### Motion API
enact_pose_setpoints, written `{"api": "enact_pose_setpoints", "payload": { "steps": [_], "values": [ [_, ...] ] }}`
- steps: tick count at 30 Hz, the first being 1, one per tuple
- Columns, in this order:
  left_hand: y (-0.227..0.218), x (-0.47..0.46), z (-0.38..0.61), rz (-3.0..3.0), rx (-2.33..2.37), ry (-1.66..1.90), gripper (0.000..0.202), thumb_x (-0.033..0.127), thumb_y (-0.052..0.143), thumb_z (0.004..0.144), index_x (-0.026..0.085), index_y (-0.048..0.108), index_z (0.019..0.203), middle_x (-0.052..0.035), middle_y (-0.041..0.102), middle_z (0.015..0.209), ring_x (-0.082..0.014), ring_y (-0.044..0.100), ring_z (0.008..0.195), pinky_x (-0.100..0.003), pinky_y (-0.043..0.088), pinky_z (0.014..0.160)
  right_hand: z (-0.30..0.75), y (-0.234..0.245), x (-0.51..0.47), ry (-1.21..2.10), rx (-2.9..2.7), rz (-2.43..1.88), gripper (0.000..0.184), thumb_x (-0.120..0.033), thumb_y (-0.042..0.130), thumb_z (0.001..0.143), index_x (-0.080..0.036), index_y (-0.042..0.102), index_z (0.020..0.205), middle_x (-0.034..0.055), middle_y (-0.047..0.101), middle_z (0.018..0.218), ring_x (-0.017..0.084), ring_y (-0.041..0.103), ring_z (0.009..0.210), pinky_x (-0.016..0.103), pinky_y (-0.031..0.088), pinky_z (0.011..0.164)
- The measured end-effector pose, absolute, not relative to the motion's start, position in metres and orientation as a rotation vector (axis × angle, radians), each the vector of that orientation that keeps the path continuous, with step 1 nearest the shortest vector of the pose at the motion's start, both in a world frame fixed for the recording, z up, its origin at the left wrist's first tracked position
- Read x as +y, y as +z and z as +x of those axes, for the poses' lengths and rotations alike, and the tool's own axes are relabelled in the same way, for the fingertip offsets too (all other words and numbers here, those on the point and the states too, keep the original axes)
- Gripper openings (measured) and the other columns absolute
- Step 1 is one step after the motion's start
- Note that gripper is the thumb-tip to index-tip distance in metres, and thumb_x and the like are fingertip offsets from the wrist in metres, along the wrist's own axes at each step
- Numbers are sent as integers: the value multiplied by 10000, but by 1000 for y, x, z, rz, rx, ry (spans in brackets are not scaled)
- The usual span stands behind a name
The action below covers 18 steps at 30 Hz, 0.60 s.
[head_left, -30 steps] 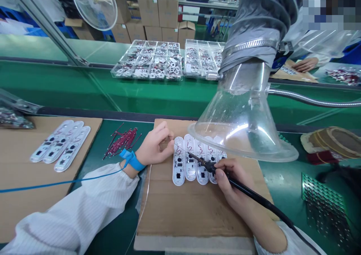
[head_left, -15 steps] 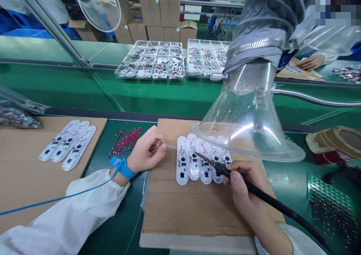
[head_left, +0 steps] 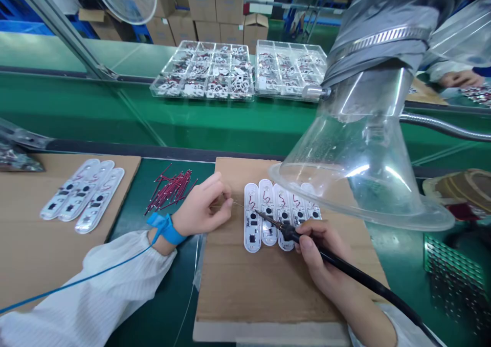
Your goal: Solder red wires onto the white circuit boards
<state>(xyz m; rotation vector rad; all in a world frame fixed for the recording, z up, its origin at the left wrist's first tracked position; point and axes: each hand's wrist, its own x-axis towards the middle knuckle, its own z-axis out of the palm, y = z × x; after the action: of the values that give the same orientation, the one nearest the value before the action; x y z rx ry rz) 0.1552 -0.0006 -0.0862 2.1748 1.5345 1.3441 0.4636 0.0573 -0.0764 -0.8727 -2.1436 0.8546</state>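
I see right hand gripping soldering iron, tip on leftmost board | left hand pinching solder wire | four boards rightward probably left.

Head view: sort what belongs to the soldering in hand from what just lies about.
In use:
- soldering iron in right hand
- solder wire pinched by left hand
- row of white boards
- cardboard pad
- fume hood

Lying about:
- red wires
- three boards at left
- parts trays
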Motion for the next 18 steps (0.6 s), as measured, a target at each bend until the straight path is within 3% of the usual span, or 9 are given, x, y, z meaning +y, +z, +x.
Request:
{"api": "enact_pose_setpoints", "payload": {
  "steps": [18],
  "values": [
    [-88, -1, 155, 2201, 1516, 1341, 170, 75, 576, 962, 220, 498, 916, 49, 427, 789, -99, 412, 637, -223, 302, 536, 462, -66, 58, 787, -2261, -848, 25, -264, 601, 1081, -282, 608, 1096, -44, 731, 806, 139, 698, 626, 224, 552, 593]
  ]
}}
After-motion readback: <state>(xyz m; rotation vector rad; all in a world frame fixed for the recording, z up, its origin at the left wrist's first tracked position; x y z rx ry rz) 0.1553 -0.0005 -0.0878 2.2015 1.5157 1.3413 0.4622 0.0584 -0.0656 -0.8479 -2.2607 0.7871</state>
